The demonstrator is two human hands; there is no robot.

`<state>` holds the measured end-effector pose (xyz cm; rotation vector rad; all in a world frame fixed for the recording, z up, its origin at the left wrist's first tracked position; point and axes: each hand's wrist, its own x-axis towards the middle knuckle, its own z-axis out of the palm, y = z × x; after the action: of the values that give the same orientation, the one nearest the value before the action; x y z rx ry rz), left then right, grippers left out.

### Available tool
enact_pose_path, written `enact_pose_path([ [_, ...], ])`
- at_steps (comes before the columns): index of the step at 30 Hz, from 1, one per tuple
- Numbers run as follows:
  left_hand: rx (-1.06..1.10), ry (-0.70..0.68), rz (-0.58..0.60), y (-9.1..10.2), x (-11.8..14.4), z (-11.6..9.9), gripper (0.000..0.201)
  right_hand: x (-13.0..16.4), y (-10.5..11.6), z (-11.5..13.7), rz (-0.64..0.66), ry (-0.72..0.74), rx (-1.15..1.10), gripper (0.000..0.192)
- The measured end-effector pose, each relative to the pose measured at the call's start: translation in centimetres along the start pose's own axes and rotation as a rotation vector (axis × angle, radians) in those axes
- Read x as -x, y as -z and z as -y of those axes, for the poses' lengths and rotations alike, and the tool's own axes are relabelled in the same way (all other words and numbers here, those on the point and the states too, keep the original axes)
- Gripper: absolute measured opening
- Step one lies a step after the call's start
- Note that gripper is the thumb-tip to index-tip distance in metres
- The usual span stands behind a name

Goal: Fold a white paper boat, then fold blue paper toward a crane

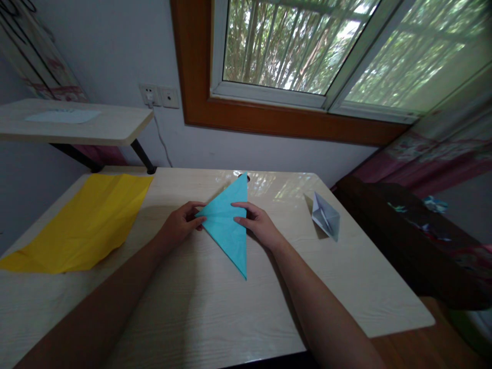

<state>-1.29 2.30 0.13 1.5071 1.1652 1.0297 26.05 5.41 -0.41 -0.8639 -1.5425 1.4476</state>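
Observation:
A light-blue sheet of paper (226, 218), folded into a triangle, is between my two hands over the middle of the desk. Its long edge is on the right and one corner points left. My left hand (184, 220) pinches that left corner between thumb and fingers. On the long edge, my right hand (257, 221) grips the paper near its middle, thumb and forefinger on the top face and the other fingers hidden. Faint creases run across the blue surface.
Yellow paper (84, 220) lies on the left of the desk (215, 318). A folded white paper shape (326, 218) stands on the right. A raised shelf (126, 123) with a white sheet (63, 116) is at the back left. Behind the desk are a wall and window (284, 46).

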Motion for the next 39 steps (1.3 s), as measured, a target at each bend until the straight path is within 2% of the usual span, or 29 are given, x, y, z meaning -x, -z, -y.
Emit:
enact_pose_path([
  [4,0.004,-0.022,-0.036,0.13,-0.08,-0.15,0.048,-0.22,-0.29,0.1,-0.075,0.042,-0.083,0.073],
  [7,0.019,-0.032,-0.061,0.2,-0.2,-0.05,0.048,-0.43,-0.36,0.15,-0.164,0.076,-0.103,0.082],
  [11,0.006,-0.038,-0.081,0.2,-0.21,0.01,0.046,-0.51,-0.36,0.34,-0.211,0.042,-0.124,0.076],
  [16,0.022,-0.037,-0.077,0.08,-0.15,-0.17,0.047,-0.45,-0.34,0.24,-0.177,0.039,-0.089,0.071],
  [28,0.078,-0.001,-0.119,0.1,-0.23,-0.53,0.042,-0.54,-0.23,-0.55,-0.185,0.081,-0.073,0.07],
  [35,0.073,-0.017,-0.103,0.36,-0.27,0.0,0.039,-0.46,-0.39,-0.06,-0.187,0.092,-0.08,0.069],
  [39,0.056,-0.027,-0.132,0.29,-0.29,-0.08,0.036,-0.45,-0.57,0.28,-0.19,0.071,-0.087,0.068],
])
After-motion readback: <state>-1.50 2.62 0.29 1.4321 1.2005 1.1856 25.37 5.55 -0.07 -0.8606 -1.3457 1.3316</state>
